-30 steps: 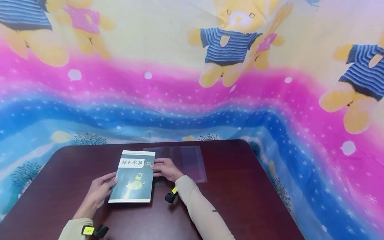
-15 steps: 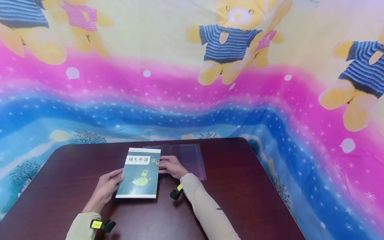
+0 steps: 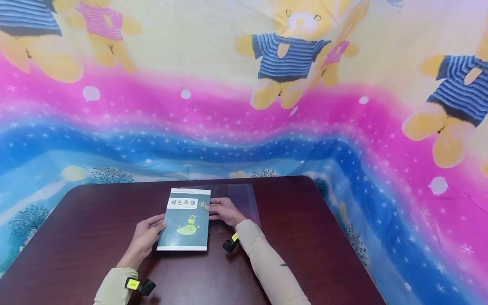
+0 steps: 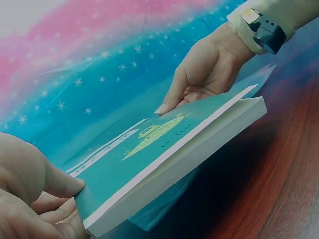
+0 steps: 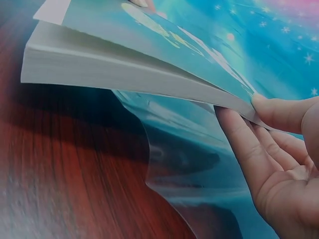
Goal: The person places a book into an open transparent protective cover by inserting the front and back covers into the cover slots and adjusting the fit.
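Observation:
A green paperback book [image 3: 183, 220] with white bands and a yellow-green drawing on its cover is held up between both hands. My left hand [image 3: 144, 237] grips its left edge, thumb on the cover and fingers beneath. On the opposite edge my right hand [image 3: 225, 212] pinches it the same way, fingers under the pages in the right wrist view. The front cover gapes a little from the page block [image 5: 109, 69]. Below and behind the book lies a clear plastic book cover [image 3: 244, 199], partly hidden by the book and right hand.
A dark red-brown wooden table [image 3: 305, 254] carries the plastic cover near its far edge. Behind it hangs a bear-printed curtain [image 3: 213, 110] that comes down close around the table's back and right sides. Black wrist cameras [image 3: 146, 287] stick out from both sleeves.
Both hands have carried the book to the right, so that it overlaps more of the plastic cover in the head view. Their hold on it looks the same.

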`<move>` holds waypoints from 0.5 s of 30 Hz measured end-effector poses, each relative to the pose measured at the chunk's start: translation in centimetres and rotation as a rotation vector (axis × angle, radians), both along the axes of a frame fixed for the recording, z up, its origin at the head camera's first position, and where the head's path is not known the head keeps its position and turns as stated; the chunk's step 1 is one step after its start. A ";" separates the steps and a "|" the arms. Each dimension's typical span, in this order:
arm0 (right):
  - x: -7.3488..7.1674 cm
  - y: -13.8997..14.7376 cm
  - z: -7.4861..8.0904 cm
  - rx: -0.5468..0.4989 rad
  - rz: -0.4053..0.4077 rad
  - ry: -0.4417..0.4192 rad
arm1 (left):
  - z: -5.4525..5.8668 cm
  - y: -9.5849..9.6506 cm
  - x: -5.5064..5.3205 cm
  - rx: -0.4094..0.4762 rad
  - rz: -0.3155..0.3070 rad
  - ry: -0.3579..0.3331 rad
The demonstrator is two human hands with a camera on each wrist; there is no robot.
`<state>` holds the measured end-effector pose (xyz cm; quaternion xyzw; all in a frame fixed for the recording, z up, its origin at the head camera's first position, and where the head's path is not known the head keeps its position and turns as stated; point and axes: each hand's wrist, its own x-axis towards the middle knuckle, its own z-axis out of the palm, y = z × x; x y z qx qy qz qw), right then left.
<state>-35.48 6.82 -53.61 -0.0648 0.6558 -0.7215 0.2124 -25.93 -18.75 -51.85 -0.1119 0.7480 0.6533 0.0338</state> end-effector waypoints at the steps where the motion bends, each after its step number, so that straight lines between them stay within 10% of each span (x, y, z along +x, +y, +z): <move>1: 0.0 0.2 0.0 -0.001 0.002 0.002 | 0.0 0.2 0.0 0.003 0.001 -0.002; 15: -0.6 3.0 0.0 0.019 -0.003 -0.008 | 0.5 3.0 -0.7 0.029 -0.014 0.014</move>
